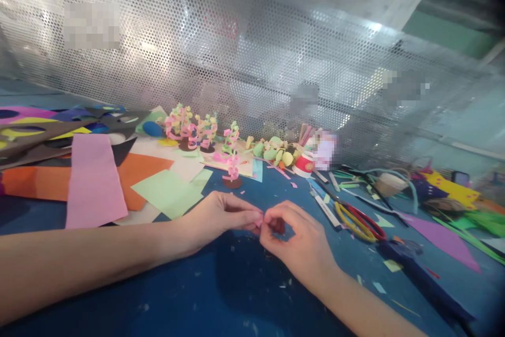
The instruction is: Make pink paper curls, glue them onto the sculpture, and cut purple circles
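My left hand (209,224) reaches in from the left, with thumb and fingers pinched on a small pink piece (259,219), perhaps paper or felt. Only a bit of the piece shows between the fingertips. My right hand (302,240) meets it from the other side, its thumb and index finger closed in a ring at the same piece. Just beyond the hands stands a pink curled-strip figure (232,170) on a round brown base (232,183). Scissors (359,218) with yellow and red handles lie right of my right hand, next to a white cutter (325,207).
Several similar curly figures (191,132) stand at the back. Pink (94,179), orange (144,174) and pale green (168,193) sheets overlap on the left. A dark blue-handled tool (426,284) and a purple piece (444,240) lie right. A perforated metal screen (244,63) closes off the back.
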The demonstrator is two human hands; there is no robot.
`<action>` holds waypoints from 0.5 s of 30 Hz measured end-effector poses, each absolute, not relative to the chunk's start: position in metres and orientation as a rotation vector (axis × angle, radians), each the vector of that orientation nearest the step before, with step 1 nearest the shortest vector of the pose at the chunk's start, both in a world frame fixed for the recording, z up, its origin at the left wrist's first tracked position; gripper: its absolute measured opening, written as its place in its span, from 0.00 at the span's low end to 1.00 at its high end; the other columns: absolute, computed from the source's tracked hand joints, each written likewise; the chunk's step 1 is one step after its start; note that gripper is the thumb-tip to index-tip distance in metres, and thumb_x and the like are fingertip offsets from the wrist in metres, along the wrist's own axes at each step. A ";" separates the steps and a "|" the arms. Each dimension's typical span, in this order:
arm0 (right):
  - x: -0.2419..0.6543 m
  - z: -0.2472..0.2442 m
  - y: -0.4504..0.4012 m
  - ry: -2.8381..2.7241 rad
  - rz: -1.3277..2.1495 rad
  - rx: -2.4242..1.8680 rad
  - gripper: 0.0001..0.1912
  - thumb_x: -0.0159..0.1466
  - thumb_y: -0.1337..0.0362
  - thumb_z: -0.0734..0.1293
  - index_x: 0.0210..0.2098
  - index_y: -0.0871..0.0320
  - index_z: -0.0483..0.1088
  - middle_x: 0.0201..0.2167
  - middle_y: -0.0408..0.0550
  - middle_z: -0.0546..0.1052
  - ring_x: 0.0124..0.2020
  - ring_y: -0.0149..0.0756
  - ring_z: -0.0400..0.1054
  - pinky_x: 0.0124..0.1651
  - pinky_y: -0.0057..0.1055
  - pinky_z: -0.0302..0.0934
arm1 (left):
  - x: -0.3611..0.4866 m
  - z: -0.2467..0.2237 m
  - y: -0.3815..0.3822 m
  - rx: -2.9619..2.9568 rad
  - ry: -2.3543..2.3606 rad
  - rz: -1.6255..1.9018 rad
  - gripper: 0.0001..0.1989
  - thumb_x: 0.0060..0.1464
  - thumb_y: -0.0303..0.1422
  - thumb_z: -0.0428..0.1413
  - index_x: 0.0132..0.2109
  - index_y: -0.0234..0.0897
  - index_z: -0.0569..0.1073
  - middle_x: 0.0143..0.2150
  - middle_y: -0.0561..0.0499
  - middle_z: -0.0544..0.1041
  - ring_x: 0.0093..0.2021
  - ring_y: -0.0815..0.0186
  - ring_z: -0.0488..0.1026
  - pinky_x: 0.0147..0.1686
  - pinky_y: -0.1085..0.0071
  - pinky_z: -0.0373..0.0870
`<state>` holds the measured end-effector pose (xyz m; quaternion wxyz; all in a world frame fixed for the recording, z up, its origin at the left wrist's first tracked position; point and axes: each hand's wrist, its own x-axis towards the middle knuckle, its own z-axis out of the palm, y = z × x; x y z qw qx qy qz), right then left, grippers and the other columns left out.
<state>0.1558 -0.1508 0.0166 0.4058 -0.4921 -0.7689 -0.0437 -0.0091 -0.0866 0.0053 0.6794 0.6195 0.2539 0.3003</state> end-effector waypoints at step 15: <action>0.160 0.018 -0.150 -1.973 -0.100 -1.214 0.05 0.57 0.72 0.62 0.28 0.57 0.66 0.25 0.41 0.69 0.27 0.28 0.64 0.32 0.25 0.61 | -0.008 0.006 -0.087 1.373 0.564 0.709 0.10 0.45 0.36 0.61 0.36 0.37 0.79 0.33 0.52 0.80 0.34 0.69 0.74 0.39 0.76 0.70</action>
